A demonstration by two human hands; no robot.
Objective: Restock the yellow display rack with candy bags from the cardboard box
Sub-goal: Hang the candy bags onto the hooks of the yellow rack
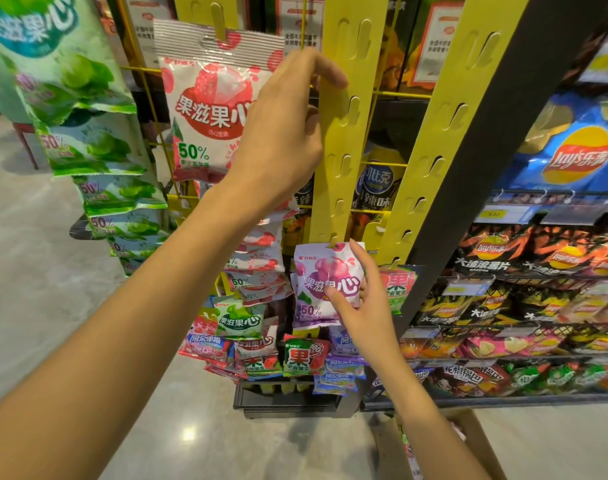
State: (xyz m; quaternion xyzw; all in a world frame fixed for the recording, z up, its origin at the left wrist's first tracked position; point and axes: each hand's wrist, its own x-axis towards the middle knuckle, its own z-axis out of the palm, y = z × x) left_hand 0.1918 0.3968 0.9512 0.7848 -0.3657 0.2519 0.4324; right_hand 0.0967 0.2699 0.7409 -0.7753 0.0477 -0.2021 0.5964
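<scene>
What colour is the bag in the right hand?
Purple and white bag, head view.

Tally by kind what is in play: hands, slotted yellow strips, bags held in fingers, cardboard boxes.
Hands: 2 (left hand, right hand)
Slotted yellow strips: 3 (left strip, middle strip, right strip)
Held bags: 1 (purple bag)
Cardboard box: 1
Total: 7

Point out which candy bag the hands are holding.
The purple bag, pinched by the right hand low on the middle yellow strip; the left hand grips only the strip.
</scene>
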